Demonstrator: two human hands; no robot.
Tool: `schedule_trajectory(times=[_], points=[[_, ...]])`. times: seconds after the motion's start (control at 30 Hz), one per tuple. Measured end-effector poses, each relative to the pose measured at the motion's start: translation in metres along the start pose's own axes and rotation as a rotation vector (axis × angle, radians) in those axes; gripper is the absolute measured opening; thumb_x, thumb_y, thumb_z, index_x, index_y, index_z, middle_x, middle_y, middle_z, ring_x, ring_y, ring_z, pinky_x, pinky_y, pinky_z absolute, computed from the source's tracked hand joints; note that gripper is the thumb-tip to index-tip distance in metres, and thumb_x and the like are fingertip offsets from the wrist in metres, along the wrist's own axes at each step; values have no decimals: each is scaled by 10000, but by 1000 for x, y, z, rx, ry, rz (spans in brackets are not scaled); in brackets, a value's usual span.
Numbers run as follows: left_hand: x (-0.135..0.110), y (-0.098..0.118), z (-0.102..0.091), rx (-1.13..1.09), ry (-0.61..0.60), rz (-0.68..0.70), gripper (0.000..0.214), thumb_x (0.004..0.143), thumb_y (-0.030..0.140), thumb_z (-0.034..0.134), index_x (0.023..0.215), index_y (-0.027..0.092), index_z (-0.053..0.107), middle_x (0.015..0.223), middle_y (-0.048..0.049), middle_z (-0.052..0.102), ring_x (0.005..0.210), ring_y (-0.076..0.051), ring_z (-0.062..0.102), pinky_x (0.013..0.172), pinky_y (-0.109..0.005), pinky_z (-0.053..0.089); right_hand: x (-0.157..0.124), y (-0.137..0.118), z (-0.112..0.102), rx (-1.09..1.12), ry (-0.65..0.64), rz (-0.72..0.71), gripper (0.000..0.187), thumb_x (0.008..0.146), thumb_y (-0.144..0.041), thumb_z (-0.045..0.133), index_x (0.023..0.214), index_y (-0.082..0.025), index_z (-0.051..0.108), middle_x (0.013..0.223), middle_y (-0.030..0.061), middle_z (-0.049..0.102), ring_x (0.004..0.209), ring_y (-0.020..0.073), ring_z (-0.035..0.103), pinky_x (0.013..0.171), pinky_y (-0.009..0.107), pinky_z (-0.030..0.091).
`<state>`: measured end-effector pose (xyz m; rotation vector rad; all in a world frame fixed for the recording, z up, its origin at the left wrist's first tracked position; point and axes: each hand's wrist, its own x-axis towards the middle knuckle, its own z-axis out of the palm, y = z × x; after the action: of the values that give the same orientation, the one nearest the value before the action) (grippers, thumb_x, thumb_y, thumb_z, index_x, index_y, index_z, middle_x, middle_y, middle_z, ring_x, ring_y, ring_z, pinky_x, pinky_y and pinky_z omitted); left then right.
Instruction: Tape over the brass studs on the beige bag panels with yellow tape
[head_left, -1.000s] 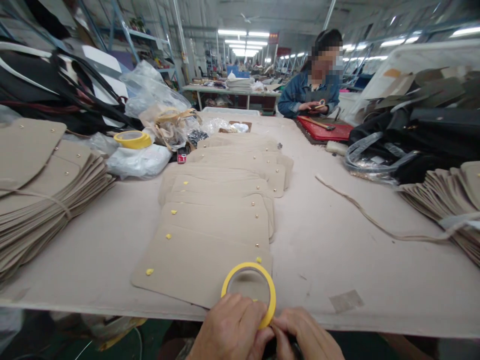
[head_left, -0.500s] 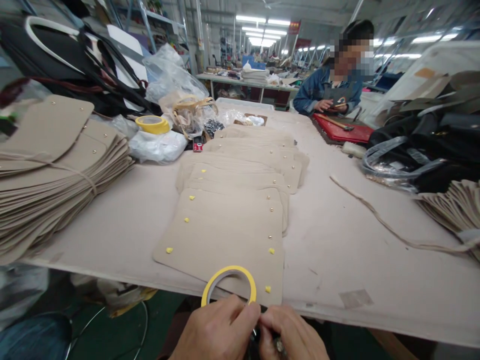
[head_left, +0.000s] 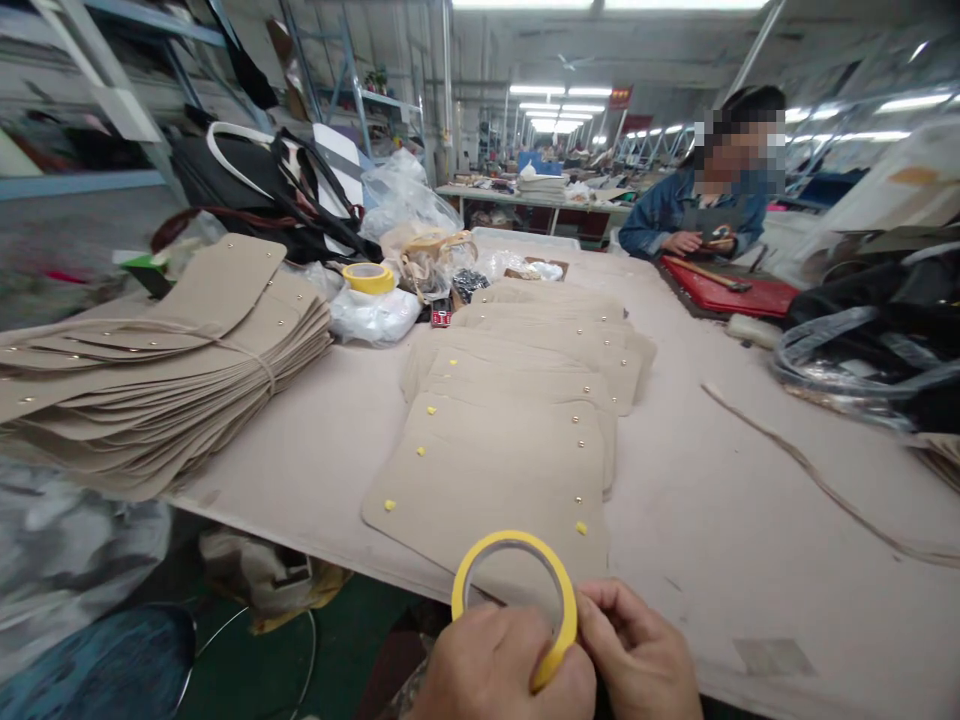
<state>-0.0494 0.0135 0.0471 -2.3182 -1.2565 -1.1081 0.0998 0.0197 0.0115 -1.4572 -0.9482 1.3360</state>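
At the near edge of the tabletop [head_left: 675, 530], the left hand [head_left: 510, 665] has its fingers wrapped around one yellow tape roll [head_left: 514, 538], held up by the end of the panel row. The right hand [head_left: 637, 650] is just beside its rim, fingertips bunched together; I can't tell what they pinch. From there one row of overlapping beige panels [head_left: 495, 470], too layered to count, runs toward the far edge, with five yellow dabs showing. By the left edge lies one strapped stack of beige panels [head_left: 240, 370]. Beyond it a second roll [head_left: 367, 279] sits on a white plastic bag [head_left: 375, 317], contents unclear. Past the row, one small brown tray [head_left: 515, 272] holds crumpled clear plastic. Near the far right corner, one hammer [head_left: 705, 274] lies on one red board [head_left: 750, 302], before one co-worker [head_left: 660, 215].
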Motion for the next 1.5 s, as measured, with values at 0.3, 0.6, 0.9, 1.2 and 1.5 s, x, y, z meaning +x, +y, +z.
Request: schedule_trajectory(times=[0.3, 0.6, 0.9, 1.2, 1.5], points=[[16, -71, 42, 88, -256, -16, 218, 968, 112, 384, 920, 172, 588, 837, -66, 598, 760, -202, 549, 669, -312, 470, 64, -24, -45, -246, 82, -186, 402, 739, -544, 714, 813, -149, 706, 677, 45, 699, 652, 180, 648, 636, 267, 546], [9, -84, 74, -3, -419, -83, 171, 946, 104, 435, 1057, 160, 553, 979, -82, 587, 952, -247, 522, 810, -387, 485, 98, -23, -42, -309, 26, -200, 394, 781, -529, 673, 856, -143, 700, 742, 70, 719, 617, 167, 631, 612, 292, 562], [5, -82, 71, -76, -449, -87, 137, 951, 138, 444, 1042, 173, 539, 857, -46, 540, 789, -232, 466, 693, -361, 415, 103, -33, -41, -437, -131, -119, 320, 791, -467, 676, 799, -149, 705, 641, 14, 652, 571, 134, 559, 527, 233, 464], [5, -83, 72, -104, -439, -104, 149, 970, 159, 411, 1033, 176, 545, 859, -48, 532, 794, -227, 469, 693, -357, 408, 104, -35, -30, -756, -165, -192, 300, 832, -460, 600, 787, -194, 732, 726, 34, 729, 670, 194, 659, 614, 267, 500], [6, -84, 71, -111, -472, -107, 123, 945, 126, 440, 1015, 174, 530, 857, -49, 529, 788, -237, 456, 692, -360, 398, 105, -35, -22, -960, -127, -328, 252, 860, -402, 534, 780, -214, 681, 730, 31, 728, 638, 189, 667, 610, 285, 483]])
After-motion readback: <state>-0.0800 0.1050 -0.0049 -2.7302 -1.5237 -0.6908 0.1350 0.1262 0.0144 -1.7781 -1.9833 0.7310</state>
